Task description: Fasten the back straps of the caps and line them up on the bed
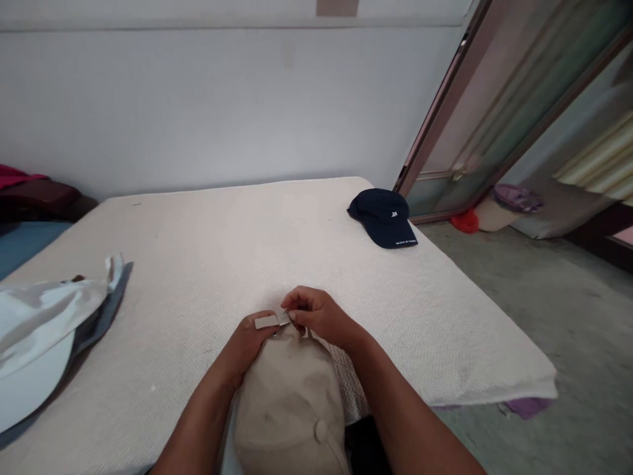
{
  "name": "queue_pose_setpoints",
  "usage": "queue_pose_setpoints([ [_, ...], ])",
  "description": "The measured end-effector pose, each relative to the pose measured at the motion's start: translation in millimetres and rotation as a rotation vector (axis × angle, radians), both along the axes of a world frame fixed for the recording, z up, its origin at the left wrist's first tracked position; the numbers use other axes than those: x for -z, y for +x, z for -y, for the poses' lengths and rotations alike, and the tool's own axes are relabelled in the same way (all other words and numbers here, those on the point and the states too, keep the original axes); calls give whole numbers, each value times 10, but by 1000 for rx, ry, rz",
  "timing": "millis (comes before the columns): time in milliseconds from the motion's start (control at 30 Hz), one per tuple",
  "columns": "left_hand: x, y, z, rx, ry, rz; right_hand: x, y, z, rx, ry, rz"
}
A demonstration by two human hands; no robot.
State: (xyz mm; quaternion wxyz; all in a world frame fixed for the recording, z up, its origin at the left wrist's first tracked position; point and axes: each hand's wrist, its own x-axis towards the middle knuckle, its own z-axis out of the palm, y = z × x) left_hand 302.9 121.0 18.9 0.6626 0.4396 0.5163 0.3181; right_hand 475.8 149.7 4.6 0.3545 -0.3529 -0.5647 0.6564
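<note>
A beige baseball cap [289, 402] lies in front of me at the near edge of the bed, its crown button facing up and its back strap away from me. My left hand [256, 340] grips the left side of the strap end, where a pale strip sticks out over the fingers. With thumb and fingers pinched together, my right hand [314, 315] holds the strap by its small metal buckle. The cap's lower part runs out of view at the bottom.
A navy cap [380, 214] rests on the white bedspread [222, 244] at the far right. White and grey caps [44, 330] are stacked at the left. Behind the bed stands a pale wall; a bin [502, 208] and red object [465, 221] are on the floor at right.
</note>
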Motion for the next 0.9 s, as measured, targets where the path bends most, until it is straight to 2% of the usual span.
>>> queue_pose_setpoints([
  [267, -2, 3, 35, -87, -54, 160, -12, 73, -3, -113, 10, 112],
  [433, -37, -4, 30, -81, -52, 162, -15, 10, 36, -29, -106, -26],
  [567, -37, -23, 43, -94, -80, 211, -16, -67, 53, 50, -130, -125],
  [733, -80, 5, 62, -67, -95, 249, -54, -105, 77, 35, -97, -128],
  [900, -74, 34, 63, -93, -62, 132, -61, -88, 83, -24, -54, -94],
])
